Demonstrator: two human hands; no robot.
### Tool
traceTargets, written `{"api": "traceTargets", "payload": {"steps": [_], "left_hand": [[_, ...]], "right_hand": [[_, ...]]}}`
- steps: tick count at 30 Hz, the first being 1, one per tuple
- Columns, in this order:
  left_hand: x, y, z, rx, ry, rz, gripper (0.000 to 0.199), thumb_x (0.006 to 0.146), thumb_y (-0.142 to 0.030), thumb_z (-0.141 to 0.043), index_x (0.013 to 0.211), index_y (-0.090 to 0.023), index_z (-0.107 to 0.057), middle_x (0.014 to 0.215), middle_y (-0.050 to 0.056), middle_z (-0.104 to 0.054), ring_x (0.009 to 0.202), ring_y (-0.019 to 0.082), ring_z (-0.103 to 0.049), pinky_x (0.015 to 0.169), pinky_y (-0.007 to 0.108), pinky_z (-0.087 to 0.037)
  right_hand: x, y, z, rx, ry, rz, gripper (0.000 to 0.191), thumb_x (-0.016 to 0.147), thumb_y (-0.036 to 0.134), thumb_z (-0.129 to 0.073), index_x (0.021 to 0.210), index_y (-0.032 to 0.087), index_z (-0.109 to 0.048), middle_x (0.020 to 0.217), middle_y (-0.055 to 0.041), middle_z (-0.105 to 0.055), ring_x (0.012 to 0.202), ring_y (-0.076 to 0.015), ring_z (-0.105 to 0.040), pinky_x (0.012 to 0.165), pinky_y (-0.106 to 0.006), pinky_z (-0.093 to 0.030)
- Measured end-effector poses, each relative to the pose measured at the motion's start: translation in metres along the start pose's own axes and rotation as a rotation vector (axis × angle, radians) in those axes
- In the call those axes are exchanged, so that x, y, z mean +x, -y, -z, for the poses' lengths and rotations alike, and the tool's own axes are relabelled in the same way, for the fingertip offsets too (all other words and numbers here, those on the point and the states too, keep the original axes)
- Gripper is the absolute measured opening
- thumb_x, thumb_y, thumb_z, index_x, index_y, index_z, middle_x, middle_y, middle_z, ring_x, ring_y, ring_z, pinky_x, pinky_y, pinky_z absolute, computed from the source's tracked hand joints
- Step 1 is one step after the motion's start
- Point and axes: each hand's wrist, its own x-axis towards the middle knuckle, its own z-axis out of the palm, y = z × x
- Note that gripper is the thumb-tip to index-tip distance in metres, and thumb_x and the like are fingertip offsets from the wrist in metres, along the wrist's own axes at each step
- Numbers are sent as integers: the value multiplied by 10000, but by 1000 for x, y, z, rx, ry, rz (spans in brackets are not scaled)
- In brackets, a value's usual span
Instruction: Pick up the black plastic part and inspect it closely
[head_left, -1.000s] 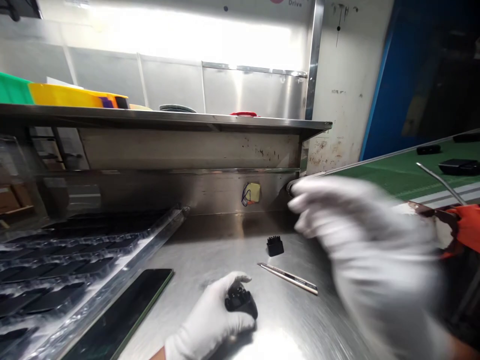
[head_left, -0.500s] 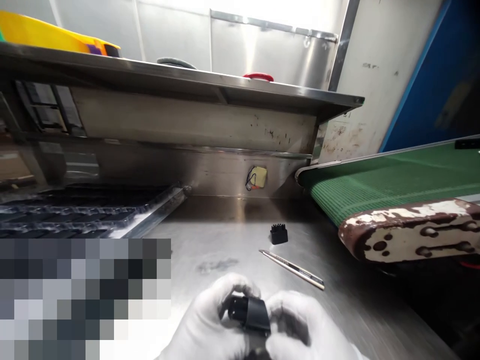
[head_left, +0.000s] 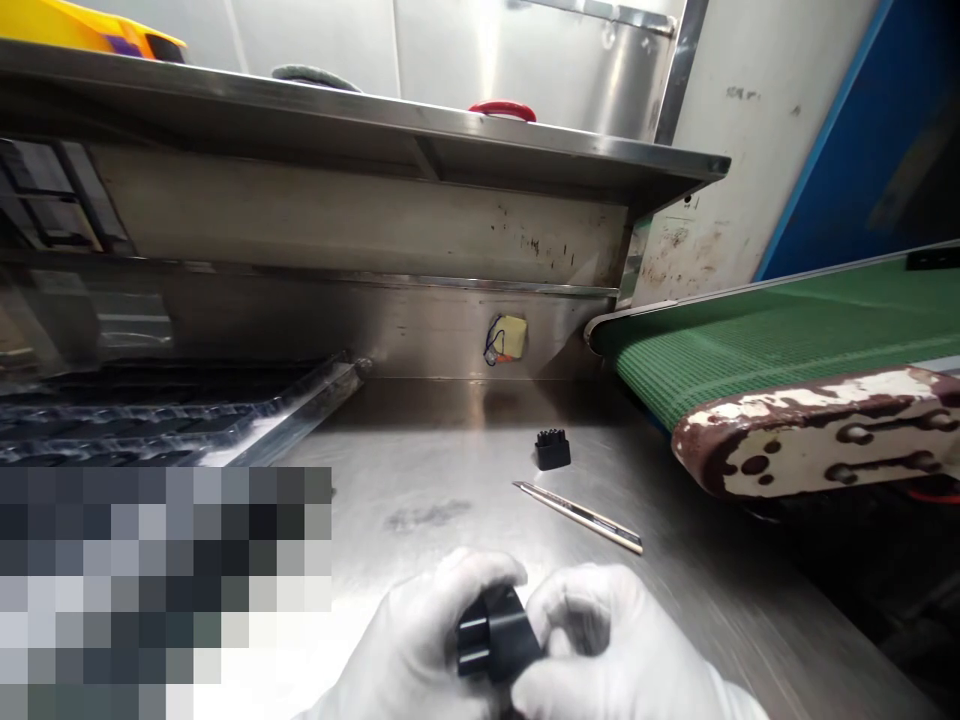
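Right now we hold a black part (head_left: 495, 635) between both gloved hands, low in the middle of the view, just above the near edge of the desk (head_left: 465, 480). Our left hand (head_left: 420, 650) wraps its left side, the fingers (head_left: 480, 572) curled over the top and pressing on it. Our right hand (head_left: 607, 645) closes on its right side, thumb and fingers pinching the part from there. Two ribs or slots show on the face turned toward us; we cannot tell more of its shape.

Farther out on the desk lies a thin knife (head_left: 579, 517), slanting from upper left to lower right, well apart from our hands. Just beyond its far end stands a small black block (head_left: 552, 451) with a toothed top, near the knife but not touching it.

To our left a blurred patch covers the near corner, and behind it a clear tray (head_left: 165, 425) with dark pockets runs along the desk. At the back wall a yellow tag (head_left: 510, 338) with thin wires is stuck on the steel. Above it a steel shelf (head_left: 360, 125) spans the view, carrying a yellow bin (head_left: 82, 28) and a red ring (head_left: 502, 108). To our right a green belt (head_left: 765, 345) ends over the desk, its end cap (head_left: 817, 430) white and chipped.
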Motion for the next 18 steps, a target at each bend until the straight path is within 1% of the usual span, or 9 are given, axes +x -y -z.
{"api": "traceTargets", "payload": {"steps": [2, 3, 6, 8, 10, 12, 15, 18], "left_hand": [[4, 5, -2, -69, -12, 65, 437, 660, -271, -807, 1051, -232, -614, 741, -9, -648, 628, 165, -570, 614, 286, -454], [6, 5, -3, -106, -18, 108, 505, 636, -257, -824, 1079, -229, -583, 743, -12, -646, 629, 167, -572, 619, 290, -455], [10, 2, -4, -222, -34, 212, 650, 581, -257, -875, 1113, -231, -503, 845, 0, -654, 761, 208, -628, 674, 303, -484], [12, -4, -3, -264, -36, 235, 689, 570, -272, -896, 1116, -234, -479, 912, 4, -653, 825, 220, -640, 694, 300, -501], [13, -9, 0, -225, -36, 237, 671, 577, -259, -901, 1101, -233, -483, 935, 0, -655, 863, 220, -639, 742, 307, -514], [13, -10, 2, -173, -17, 241, 616, 596, -281, -891, 1071, -230, -501, 910, 0, -660, 879, 229, -635, 762, 316, -515], [15, -4, 3, -171, 27, 255, 515, 608, -396, -866, 959, -216, -536, 884, 26, -659, 890, 266, -628, 731, 344, -516], [17, 4, 3, -188, 84, 264, 533, 564, -470, -877, 894, -211, -549, 878, 43, -657, 874, 283, -623, 704, 358, -516]], "right_hand": [[0, 1, 0, 39, -1, 15, 131, 571, 142, -662, 626, 161, -545, 596, 30, -460, 572, -99, -383, 557, -264, -269], [0, 2, 0, 55, -15, 23, 129, 574, 137, -658, 627, 159, -543, 588, 33, -459, 562, -94, -381, 548, -260, -263], [0, 0, 1, 85, -63, 64, 120, 608, 164, -655, 657, 158, -546, 569, 38, -449, 537, -87, -368, 528, -253, -247], [2, -4, 2, 107, -82, 109, 140, 618, 208, -674, 673, 158, -555, 564, 36, -443, 535, -90, -358, 521, -251, -241], [3, -7, 3, 122, -88, 136, 183, 608, 242, -705, 660, 162, -549, 548, 41, -424, 532, -92, -346, 509, -247, -227], [3, -6, 3, 135, -79, 128, 188, 608, 234, -708, 653, 164, -540, 545, 46, -422, 527, -87, -345, 506, -245, -225], [0, -1, 3, 150, -64, 81, 147, 609, 180, -670, 670, 158, -538, 570, 47, -449, 535, -82, -369, 525, -246, -254], [-2, 3, 3, 154, -72, 71, 161, 602, 200, -685, 685, 155, -554, 584, 31, -490, 538, -100, -416, 536, -258, -294]]}}
